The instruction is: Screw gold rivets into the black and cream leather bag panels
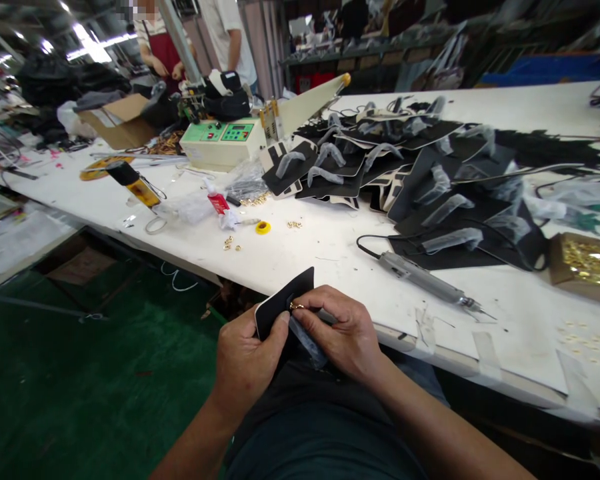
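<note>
My left hand (247, 357) grips the edge of a black flat panel (280, 310) with a pale rim, its thumb pressed on the dark face. In a pinch at the panel's face, my right hand (343, 327) holds a small gold metal fitting (296, 306). A strip in clear plastic wrap (307, 343) hangs below the panel, between my hands. Both hands are in front of the table edge, above my lap. The exact shape of the fitting is partly hidden by my fingers.
On the white table (320, 247) lie an electric screwdriver (425, 280), a heap of black panels (405, 160), loose gold fittings (229, 243), a yellow ring (263, 228) and a red-labelled bottle (217, 200). A box of gold parts (587, 263) stands right; a green-panelled machine (225, 140) stands behind. Two people are beyond.
</note>
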Motion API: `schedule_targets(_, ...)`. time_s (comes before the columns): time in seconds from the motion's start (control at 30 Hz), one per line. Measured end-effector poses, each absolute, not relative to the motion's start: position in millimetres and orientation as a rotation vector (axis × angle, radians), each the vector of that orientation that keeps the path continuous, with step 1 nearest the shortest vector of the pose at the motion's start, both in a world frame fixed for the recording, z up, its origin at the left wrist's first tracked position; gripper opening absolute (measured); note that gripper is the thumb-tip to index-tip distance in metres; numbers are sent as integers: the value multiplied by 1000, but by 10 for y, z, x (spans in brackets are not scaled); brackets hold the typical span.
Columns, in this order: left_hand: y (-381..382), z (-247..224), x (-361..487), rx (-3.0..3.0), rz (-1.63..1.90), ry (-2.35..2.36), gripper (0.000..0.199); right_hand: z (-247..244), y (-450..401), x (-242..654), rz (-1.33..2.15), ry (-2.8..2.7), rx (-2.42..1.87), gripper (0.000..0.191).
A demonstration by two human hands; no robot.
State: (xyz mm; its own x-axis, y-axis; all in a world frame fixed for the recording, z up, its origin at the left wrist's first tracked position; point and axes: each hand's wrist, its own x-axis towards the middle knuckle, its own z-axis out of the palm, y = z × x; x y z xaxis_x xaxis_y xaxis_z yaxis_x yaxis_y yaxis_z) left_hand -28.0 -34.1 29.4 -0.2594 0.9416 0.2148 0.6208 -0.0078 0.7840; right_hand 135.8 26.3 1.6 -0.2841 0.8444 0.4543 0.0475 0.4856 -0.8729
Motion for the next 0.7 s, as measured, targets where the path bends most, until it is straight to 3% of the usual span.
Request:
schedule_targets(0.47, -300, 216, -193, 1694, 1271, 1831, 18, -64, 274, 1299, 715, -1665, -863, 7)
schedule_targets(0.7, -380, 182, -294, 1665, 1217, 1429, 50, -51, 241, 1358, 756, -1679, -849, 26)
